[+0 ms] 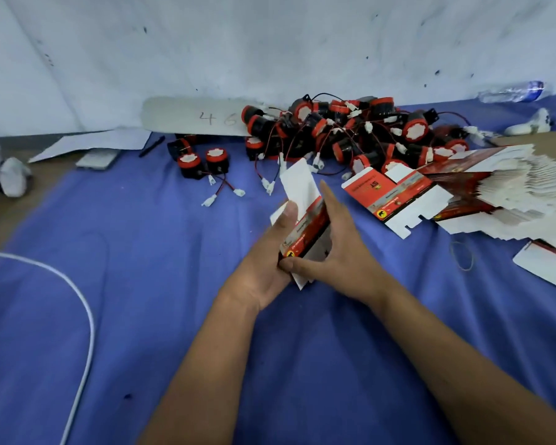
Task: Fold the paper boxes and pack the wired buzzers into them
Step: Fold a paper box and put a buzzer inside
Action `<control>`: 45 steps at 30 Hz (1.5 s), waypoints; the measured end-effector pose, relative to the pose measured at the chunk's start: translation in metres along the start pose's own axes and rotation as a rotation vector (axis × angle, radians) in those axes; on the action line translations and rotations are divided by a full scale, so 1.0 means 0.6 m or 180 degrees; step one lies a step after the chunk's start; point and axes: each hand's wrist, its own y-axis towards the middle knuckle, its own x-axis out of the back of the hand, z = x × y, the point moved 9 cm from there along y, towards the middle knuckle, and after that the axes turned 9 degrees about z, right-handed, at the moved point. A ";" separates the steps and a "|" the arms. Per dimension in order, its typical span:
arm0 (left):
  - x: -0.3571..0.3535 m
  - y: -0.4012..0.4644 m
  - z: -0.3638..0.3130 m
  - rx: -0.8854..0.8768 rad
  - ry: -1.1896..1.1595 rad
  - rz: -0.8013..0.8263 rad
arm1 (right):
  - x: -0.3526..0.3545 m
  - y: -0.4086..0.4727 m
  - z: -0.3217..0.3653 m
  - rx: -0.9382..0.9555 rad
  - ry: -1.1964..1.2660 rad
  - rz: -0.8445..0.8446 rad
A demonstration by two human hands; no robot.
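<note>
- Holding a flat paper box (pixel 305 220) between them, both hands work over the blue cloth (pixel 161 284) that covers the bench.
- The left hand (pixel 270 268) grips the box from the left, thumb lying up along its red printed face, fingers curled beneath it.
- The right hand (pixel 334 248) rests on the box's right edge with its fingers straight and pointing away, thumb pressing the near bottom corner.
- The box is tilted, its white flap pointing up and away, and it is lifted off the cloth.
- Beyond the hands lies a heap of wired buzzers (pixel 350 130), black with red rims, their red and black leads and white plugs tangled together.
- Two more buzzers (pixel 203 163) sit apart to the left of the heap.
- To the right, a fanned stack of flat boxes (pixel 495 191) lies on the cloth, with one unfolded box (pixel 395 195) at its near-left end.
- A white cable (pixel 77 300) curves across the left side.
- A plastic bottle (pixel 514 91) lies at the far right.
</note>
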 end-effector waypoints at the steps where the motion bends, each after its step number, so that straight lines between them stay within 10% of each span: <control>1: -0.001 -0.001 -0.003 -0.0005 -0.0175 0.0100 | -0.001 -0.001 0.004 0.0059 -0.0117 -0.0003; 10: 0.077 -0.022 -0.046 -0.0245 0.0269 -0.0494 | -0.006 -0.010 0.043 0.0729 -0.0946 0.0205; 22: 0.032 0.009 -0.055 -0.0829 0.1434 -0.0333 | 0.034 -0.003 -0.033 -0.0269 0.2808 -0.0841; 34: 0.025 -0.008 -0.084 -0.1568 0.2786 -0.0763 | -0.031 -0.008 -0.014 -0.0668 0.3654 0.0754; 39: 0.038 -0.015 -0.088 -0.1467 0.3020 -0.1086 | -0.044 -0.009 -0.010 -0.0615 0.2849 0.0765; 45: 0.022 -0.047 -0.127 -0.1520 0.4361 -0.1772 | 0.013 -0.013 0.036 0.0544 0.0093 -0.0254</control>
